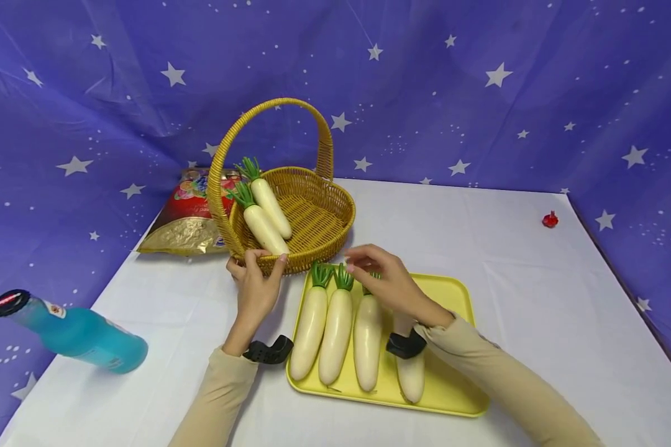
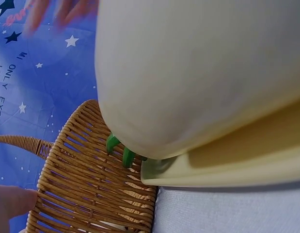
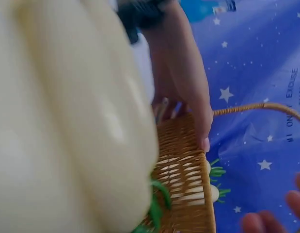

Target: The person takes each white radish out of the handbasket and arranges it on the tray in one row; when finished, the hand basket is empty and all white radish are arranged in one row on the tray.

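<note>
My left hand (image 1: pixel 257 295) grips the near rim of a wicker basket (image 1: pixel 319 220), its thumb on the rim. In the right wrist view, that hand's other fingers are partly hidden behind the wicker side. Two white radishes (image 1: pixel 265 230) with green tops lean inside the basket's left part. My right hand (image 1: pixel 394 282) hovers over the far side of a yellow tray (image 1: pixel 453 388), fingers loosely bent and holding nothing. Several more white radishes (image 1: pixel 310 335) lie side by side on that tray. The right forearm covers part of the rightmost one, hiding its top.
Left of the basket lies a red and gold food bag (image 1: pixel 187 217). A bottle of blue drink (image 1: pixel 89 338) is at the left of the white table (image 1: pixel 514 248). Far right sits a small red object (image 1: pixel 550 220). Starry blue cloth (image 1: pixel 402 93) hangs behind.
</note>
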A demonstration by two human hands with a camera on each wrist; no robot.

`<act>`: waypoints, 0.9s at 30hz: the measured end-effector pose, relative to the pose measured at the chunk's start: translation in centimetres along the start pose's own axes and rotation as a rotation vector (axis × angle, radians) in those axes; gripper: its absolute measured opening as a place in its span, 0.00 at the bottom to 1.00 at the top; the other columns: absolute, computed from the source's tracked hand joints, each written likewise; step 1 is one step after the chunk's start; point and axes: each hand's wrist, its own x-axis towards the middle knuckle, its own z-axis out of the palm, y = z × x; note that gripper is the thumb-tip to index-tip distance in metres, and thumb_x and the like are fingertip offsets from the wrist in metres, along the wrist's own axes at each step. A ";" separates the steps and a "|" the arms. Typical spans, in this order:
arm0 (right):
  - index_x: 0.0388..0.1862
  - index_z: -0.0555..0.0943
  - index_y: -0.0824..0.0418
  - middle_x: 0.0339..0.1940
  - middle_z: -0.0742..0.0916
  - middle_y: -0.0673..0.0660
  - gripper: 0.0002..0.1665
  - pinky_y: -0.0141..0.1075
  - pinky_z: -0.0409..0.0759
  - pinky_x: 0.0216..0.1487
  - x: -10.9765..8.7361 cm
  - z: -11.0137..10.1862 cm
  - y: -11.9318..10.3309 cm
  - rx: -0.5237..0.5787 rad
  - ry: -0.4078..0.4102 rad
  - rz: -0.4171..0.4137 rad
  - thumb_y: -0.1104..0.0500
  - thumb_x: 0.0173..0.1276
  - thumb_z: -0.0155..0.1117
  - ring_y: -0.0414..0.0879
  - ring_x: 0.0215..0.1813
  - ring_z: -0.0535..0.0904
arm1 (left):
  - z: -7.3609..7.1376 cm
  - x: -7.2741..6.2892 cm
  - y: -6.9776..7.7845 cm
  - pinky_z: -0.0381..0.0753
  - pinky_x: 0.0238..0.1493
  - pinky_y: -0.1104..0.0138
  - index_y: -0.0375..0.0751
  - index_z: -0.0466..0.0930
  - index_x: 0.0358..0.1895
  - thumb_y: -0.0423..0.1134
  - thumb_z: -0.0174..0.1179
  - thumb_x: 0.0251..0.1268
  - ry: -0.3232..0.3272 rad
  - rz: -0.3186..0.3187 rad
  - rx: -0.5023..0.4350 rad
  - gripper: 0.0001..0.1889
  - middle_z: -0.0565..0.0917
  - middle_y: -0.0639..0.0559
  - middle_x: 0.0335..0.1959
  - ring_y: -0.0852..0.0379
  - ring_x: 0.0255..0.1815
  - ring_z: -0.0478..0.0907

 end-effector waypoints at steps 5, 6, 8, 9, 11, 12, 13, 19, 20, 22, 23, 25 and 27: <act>0.55 0.72 0.64 0.49 0.79 0.63 0.19 0.41 0.75 0.51 6.1 3.0 -2.1 0.070 0.054 -0.023 0.61 0.66 0.56 0.53 0.49 0.77 | -0.2 0.2 -0.2 0.64 0.54 0.45 0.44 0.62 0.47 0.59 0.52 0.60 0.010 0.013 0.005 0.24 0.39 0.28 0.63 0.29 0.64 0.50; 0.56 0.71 0.64 0.50 0.78 0.63 0.20 0.42 0.75 0.52 7.0 3.6 -2.5 0.074 0.055 -0.013 0.61 0.66 0.56 0.54 0.50 0.77 | -0.1 0.3 -0.2 0.64 0.53 0.45 0.44 0.62 0.47 0.59 0.52 0.60 0.012 0.016 0.008 0.24 0.39 0.28 0.63 0.29 0.64 0.50; 0.59 0.69 0.63 0.51 0.77 0.65 0.22 0.43 0.75 0.51 8.7 4.5 -2.6 0.097 0.045 0.008 0.61 0.66 0.56 0.56 0.51 0.76 | -0.1 0.2 -0.2 0.63 0.53 0.44 0.44 0.63 0.47 0.59 0.52 0.60 0.016 0.020 0.013 0.24 0.40 0.27 0.63 0.29 0.63 0.51; 0.60 0.68 0.62 0.51 0.77 0.64 0.24 0.43 0.75 0.50 9.4 5.0 -2.4 0.103 0.033 0.027 0.60 0.66 0.56 0.56 0.51 0.76 | -0.1 0.2 -0.2 0.63 0.54 0.44 0.44 0.63 0.46 0.59 0.52 0.60 0.018 0.021 0.017 0.24 0.40 0.27 0.63 0.29 0.63 0.51; 0.63 0.65 0.58 0.52 0.76 0.64 0.26 0.42 0.76 0.48 10.7 5.8 -1.8 0.125 0.011 0.073 0.58 0.66 0.56 0.55 0.52 0.75 | -0.1 0.2 -0.2 0.63 0.53 0.44 0.44 0.63 0.46 0.58 0.52 0.60 0.020 0.024 0.028 0.23 0.40 0.26 0.63 0.28 0.63 0.51; 0.64 0.64 0.55 0.53 0.76 0.64 0.28 0.42 0.76 0.48 11.4 6.2 -1.3 0.139 -0.004 0.093 0.56 0.66 0.56 0.55 0.52 0.75 | -0.1 0.1 -0.2 0.64 0.53 0.44 0.44 0.63 0.46 0.58 0.53 0.60 0.023 0.027 0.031 0.23 0.40 0.26 0.63 0.28 0.63 0.51; 0.65 0.63 0.52 0.54 0.75 0.64 0.29 0.42 0.75 0.48 11.9 6.5 -0.8 0.146 -0.019 0.114 0.54 0.66 0.56 0.54 0.52 0.74 | 0.0 0.1 -0.2 0.64 0.53 0.44 0.44 0.63 0.46 0.57 0.53 0.60 0.023 0.031 0.032 0.23 0.40 0.26 0.63 0.28 0.63 0.51; 0.70 0.50 0.41 0.61 0.68 0.62 0.41 0.46 0.74 0.50 14.3 7.6 1.2 0.096 -0.208 0.251 0.45 0.63 0.58 0.52 0.57 0.70 | 0.0 0.0 -0.1 0.64 0.51 0.44 0.44 0.63 0.46 0.56 0.53 0.61 0.028 0.038 0.029 0.21 0.41 0.26 0.62 0.28 0.62 0.52; 0.71 0.47 0.41 0.63 0.67 0.61 0.43 0.47 0.74 0.50 14.6 7.6 1.3 0.069 -0.250 0.274 0.44 0.62 0.58 0.52 0.59 0.69 | -0.1 0.1 -0.1 0.65 0.51 0.44 0.44 0.63 0.46 0.56 0.53 0.61 0.028 0.036 0.030 0.21 0.40 0.27 0.62 0.29 0.62 0.52; 0.72 0.44 0.41 0.65 0.66 0.60 0.47 0.46 0.73 0.51 14.9 7.8 1.3 0.012 -0.331 0.307 0.43 0.61 0.59 0.52 0.61 0.68 | -0.2 0.2 -0.1 0.65 0.51 0.44 0.44 0.63 0.46 0.56 0.53 0.61 0.028 0.036 0.029 0.22 0.40 0.27 0.63 0.29 0.62 0.52; 0.72 0.42 0.41 0.65 0.67 0.60 0.48 0.45 0.73 0.51 15.0 7.9 1.2 -0.010 -0.373 0.322 0.44 0.61 0.59 0.52 0.61 0.69 | -0.2 0.2 -0.1 0.64 0.51 0.44 0.43 0.63 0.47 0.56 0.53 0.61 0.027 0.037 0.030 0.22 0.40 0.26 0.63 0.29 0.62 0.52; 0.72 0.41 0.41 0.65 0.69 0.61 0.48 0.43 0.73 0.51 15.2 8.1 1.3 -0.059 -0.438 0.337 0.44 0.62 0.58 0.51 0.60 0.71 | -0.2 0.2 -0.2 0.64 0.52 0.44 0.43 0.62 0.47 0.56 0.53 0.61 0.022 0.036 0.033 0.23 0.40 0.26 0.63 0.29 0.63 0.51; 0.72 0.41 0.39 0.63 0.71 0.61 0.47 0.43 0.74 0.51 15.2 8.2 1.4 -0.109 -0.479 0.345 0.44 0.62 0.58 0.51 0.59 0.72 | -0.1 0.2 -0.2 0.63 0.53 0.43 0.43 0.63 0.47 0.56 0.53 0.61 0.016 0.039 0.031 0.23 0.40 0.25 0.63 0.28 0.62 0.52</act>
